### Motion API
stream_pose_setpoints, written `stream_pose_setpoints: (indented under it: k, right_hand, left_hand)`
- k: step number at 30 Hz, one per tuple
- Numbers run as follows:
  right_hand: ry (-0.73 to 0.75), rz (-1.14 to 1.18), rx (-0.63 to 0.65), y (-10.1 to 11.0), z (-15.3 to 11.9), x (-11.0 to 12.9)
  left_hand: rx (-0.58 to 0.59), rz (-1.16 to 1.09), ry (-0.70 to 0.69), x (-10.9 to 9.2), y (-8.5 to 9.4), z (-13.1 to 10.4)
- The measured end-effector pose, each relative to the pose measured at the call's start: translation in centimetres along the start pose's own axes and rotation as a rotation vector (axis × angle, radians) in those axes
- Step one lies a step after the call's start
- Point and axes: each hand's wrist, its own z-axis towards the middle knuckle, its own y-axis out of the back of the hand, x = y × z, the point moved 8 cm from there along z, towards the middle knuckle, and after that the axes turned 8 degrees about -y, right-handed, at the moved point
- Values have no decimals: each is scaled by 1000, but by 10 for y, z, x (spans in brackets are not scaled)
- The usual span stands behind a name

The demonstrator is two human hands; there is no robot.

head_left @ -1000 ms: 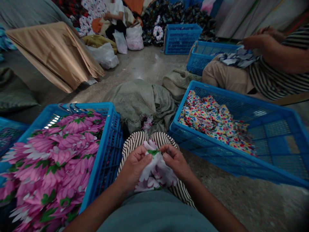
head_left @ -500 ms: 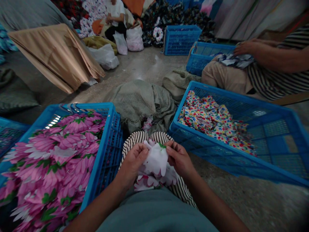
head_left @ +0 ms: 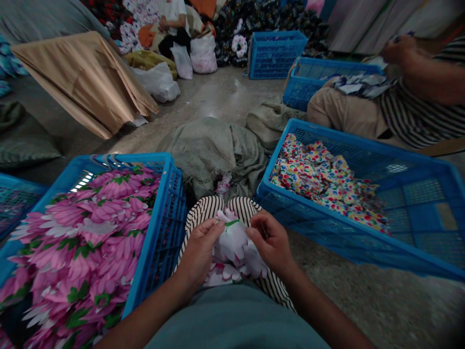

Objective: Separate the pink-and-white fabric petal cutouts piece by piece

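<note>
A white and pink fabric flower point(head_left: 232, 240) with a green strip along its top edge is over my lap, its pale side facing up. My left hand point(head_left: 201, 245) is closed, pinching the flower's upper left edge between thumb and fingers, at the end of the green strip. My right hand point(head_left: 271, 240) is just right of the flower, its fingers curled in and its thumb close to the fabric; whether anything is in its fingertips is hidden. More petal-shaped pieces point(head_left: 223, 273) lie on my striped trousers point(head_left: 203, 209) beneath.
At left stands a blue crate point(head_left: 145, 247) heaped with pink fabric flowers point(head_left: 109, 208). Another blue crate point(head_left: 363, 131) at right holds colourful patterned pieces point(head_left: 319, 179). Grey sacking point(head_left: 214, 145) lies ahead. A person in stripes point(head_left: 410, 111) sits at right; another person point(head_left: 176, 24) sits farther back.
My right hand has released the flower's green edge and shifted slightly right. The green strip has swung left toward my left hand. The person at right has raised their hands.
</note>
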Motion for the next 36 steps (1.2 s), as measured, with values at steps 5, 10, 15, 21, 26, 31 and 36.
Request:
stream_pose_setpoints:
  k: [5,10,15,21,26,31,36]
  right_hand:
    - [171,-39,164,-22,-8,21]
    - [133,83,174,-28,-2,21]
    - [6,98,127,-20,8,11]
    - [74,23,193,-7,-4,23]
    - [196,-227,295,-16,-16,34]
    - [299,-289,268,-21,-16,36]
    - [335,-341,265,-21,-19,38]
  left_hand:
    - [54,10,25,5,-5,-1]
    - [118,33,71,13,-6,-5]
    - [90,-65,154,14,-8,-8]
    - [56,-209,199,12,-10,-8]
    - [51,-250,229,15,-11,-10]
    - [94,-241,242,16,-14,-11]
    - [142,-259,247,17,-19,-13]
